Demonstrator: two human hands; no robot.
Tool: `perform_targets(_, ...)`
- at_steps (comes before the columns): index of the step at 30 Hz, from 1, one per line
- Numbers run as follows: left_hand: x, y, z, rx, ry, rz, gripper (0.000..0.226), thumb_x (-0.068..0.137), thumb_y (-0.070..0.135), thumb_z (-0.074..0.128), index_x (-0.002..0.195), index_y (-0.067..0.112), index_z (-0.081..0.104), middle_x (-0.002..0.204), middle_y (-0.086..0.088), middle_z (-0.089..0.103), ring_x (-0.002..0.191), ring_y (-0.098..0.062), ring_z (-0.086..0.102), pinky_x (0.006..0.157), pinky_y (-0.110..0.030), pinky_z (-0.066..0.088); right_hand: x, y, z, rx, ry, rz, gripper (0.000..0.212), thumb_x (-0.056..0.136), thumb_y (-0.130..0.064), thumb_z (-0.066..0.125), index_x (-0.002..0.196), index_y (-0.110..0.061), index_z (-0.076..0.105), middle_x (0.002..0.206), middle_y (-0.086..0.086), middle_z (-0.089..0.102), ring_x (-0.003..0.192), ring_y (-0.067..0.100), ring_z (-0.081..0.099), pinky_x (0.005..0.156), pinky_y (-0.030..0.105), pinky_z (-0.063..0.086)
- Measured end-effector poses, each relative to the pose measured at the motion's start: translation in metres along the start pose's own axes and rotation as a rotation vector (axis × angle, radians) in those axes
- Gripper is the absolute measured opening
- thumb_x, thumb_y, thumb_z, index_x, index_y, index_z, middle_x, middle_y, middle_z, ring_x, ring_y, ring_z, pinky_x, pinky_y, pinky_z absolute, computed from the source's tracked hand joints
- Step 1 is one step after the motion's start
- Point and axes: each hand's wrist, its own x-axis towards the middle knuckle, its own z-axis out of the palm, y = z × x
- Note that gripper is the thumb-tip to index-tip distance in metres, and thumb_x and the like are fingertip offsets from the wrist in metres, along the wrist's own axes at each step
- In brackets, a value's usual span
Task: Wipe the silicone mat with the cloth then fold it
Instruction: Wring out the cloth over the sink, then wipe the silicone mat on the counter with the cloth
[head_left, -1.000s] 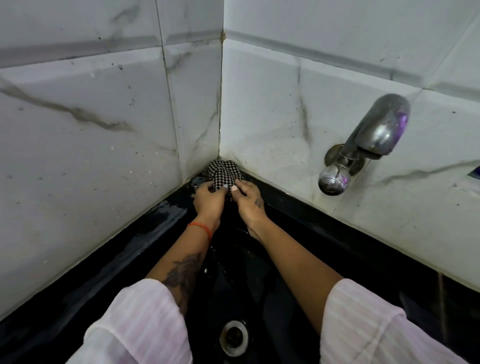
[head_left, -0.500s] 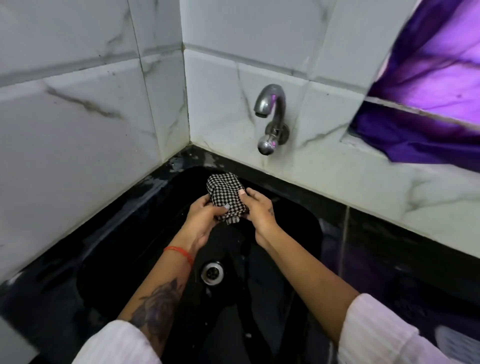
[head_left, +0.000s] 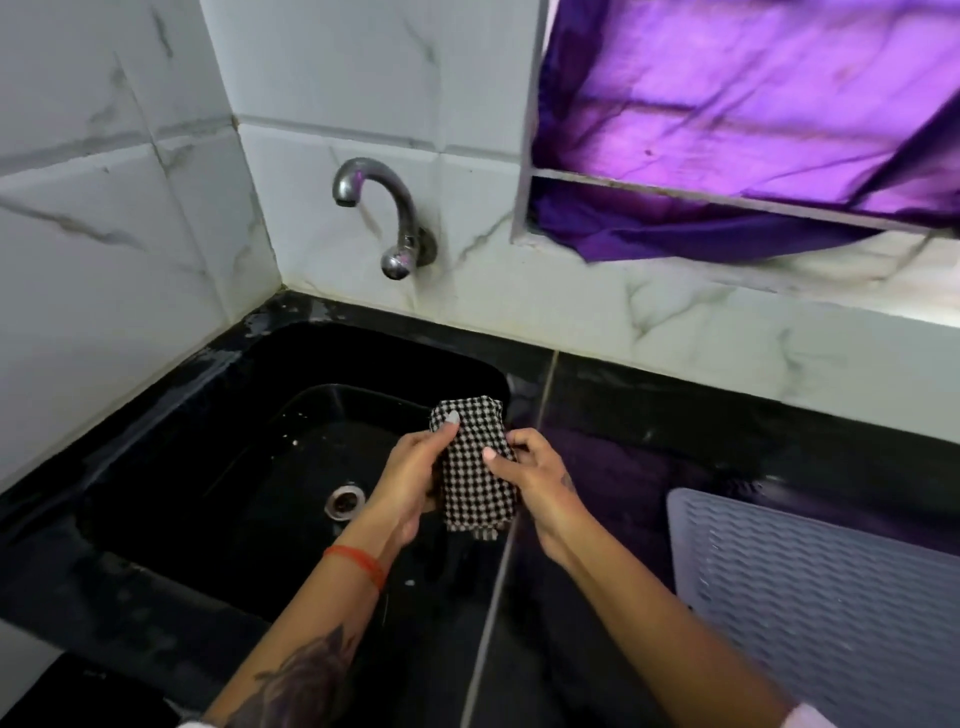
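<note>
A small black-and-white checked cloth (head_left: 475, 467), bunched into a short roll, is held upright over the right rim of the sink. My left hand (head_left: 410, 478) grips its left side with the thumb laid on the front. My right hand (head_left: 540, 480) pinches its right side, thumb on the front. The grey ribbed silicone mat (head_left: 810, 587) lies flat on the black counter at the lower right, apart from both hands and cut off by the frame edge.
A black sink (head_left: 218, 431) with a metal drain (head_left: 345, 501) fills the left. A chrome tap (head_left: 384, 218) juts from the marble-tiled back wall. A purple curtain (head_left: 727, 114) hangs over the window at the upper right. Black counter (head_left: 727, 441) runs right.
Both hands have carried the cloth away from the sink's back corner, toward me and to the right, to the sink's right rim. The view has swung right, bringing the mat into sight.
</note>
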Motion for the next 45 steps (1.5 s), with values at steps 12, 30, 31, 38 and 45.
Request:
perform_targets(12,-0.067,-0.062,0.158,0.052,-0.125,-0.008,0.03,0.097,0.036,0.043,0.106,0.015,0.064,0.1,-0.001,0.07,0.084,-0.01,0.065,0.063,-0.022,0.047,-0.113,0.016,-0.15,0.081,0.241,0.015,0.015,0.092,-0.022,0.056,0.096,-0.009,0.062,0.094,0.011,0.069,0.09,0.024,0.064,0.082,0.035,0.052)
perform_targets(30,-0.086,-0.169,0.216,1.005,0.153,0.645,0.039,0.084,0.044,0.045,0.104,0.019,0.068,0.104,-0.004,0.066,0.097,-0.026,0.06,0.088,-0.039,0.048,-0.238,0.051,-0.299,0.367,0.431,0.151,0.031,0.093,-0.017,0.051,0.123,-0.007,0.052,0.106,0.01,0.067,0.083,0.018,0.067,0.062,0.025,0.056)
perform_targets(31,-0.078,-0.17,0.209,1.074,0.176,0.667,0.044,0.084,0.043,0.041,0.108,0.016,0.066,0.108,-0.008,0.065,0.103,-0.031,0.058,0.094,-0.043,0.044,-0.238,0.051,-0.308,0.334,0.48,0.149,0.031,0.094,-0.016,0.05,0.123,-0.007,0.051,0.106,0.01,0.066,0.082,0.017,0.066,0.062,0.025,0.056)
perform_targets(38,-0.043,-0.179,0.184,1.388,0.167,0.613,0.057,0.09,0.045,0.053,0.134,0.009,0.049,0.144,-0.013,0.043,0.142,-0.033,0.018,0.116,-0.045,0.001,-0.23,0.037,-0.359,0.085,0.587,0.158,0.023,0.095,-0.026,0.051,0.116,-0.018,0.053,0.109,0.008,0.065,0.093,0.022,0.063,0.064,0.029,0.056)
perform_targets(45,-0.043,-0.189,0.182,1.441,0.245,0.727,0.066,0.088,0.055,0.034,0.125,0.005,0.057,0.136,-0.014,0.051,0.14,-0.034,0.025,0.116,-0.042,-0.001,-0.222,0.073,-0.351,-1.321,0.572,0.056,0.08,0.084,-0.066,0.042,0.149,-0.029,0.014,0.138,0.015,0.031,0.12,0.029,0.037,0.094,0.039,0.039)
